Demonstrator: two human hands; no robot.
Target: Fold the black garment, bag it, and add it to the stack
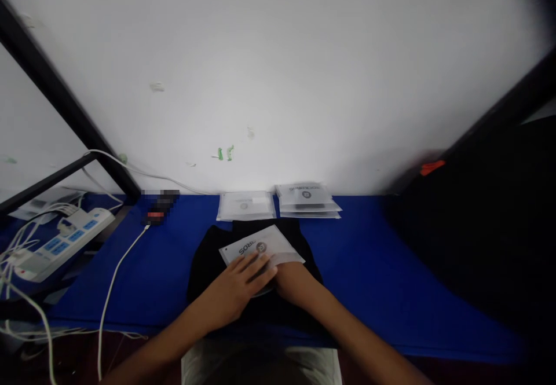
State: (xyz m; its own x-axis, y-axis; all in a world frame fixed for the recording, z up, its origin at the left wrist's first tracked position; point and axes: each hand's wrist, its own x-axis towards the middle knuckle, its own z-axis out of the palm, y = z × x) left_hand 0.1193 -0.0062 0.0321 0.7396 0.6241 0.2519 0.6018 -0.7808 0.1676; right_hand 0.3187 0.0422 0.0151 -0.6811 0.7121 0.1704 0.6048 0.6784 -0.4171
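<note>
A frosted plastic pouch (278, 240) with dark printed lettering and a round logo lies tilted over a folded black cloth item (208, 257), maybe a garment. My left hand (237, 286) rests on the pouch's near side, its fingers stretched out and a little apart. Close by on the right, my right hand (293, 281) reaches to the pouch's near edge. Its fingers are hidden under or inside the pouch, so their grip does not show. Part of a pale round edge shows below my left thumb.
Behind the cloth, one similar pouch (245, 206) lies beside a small stack of pouches (307, 200). A power strip (65, 246) with tangled white cables is at the left, near a dark device (158, 208) on a cable. The tabletop (360, 269) is blue; a dark mass (486, 234) stands right.
</note>
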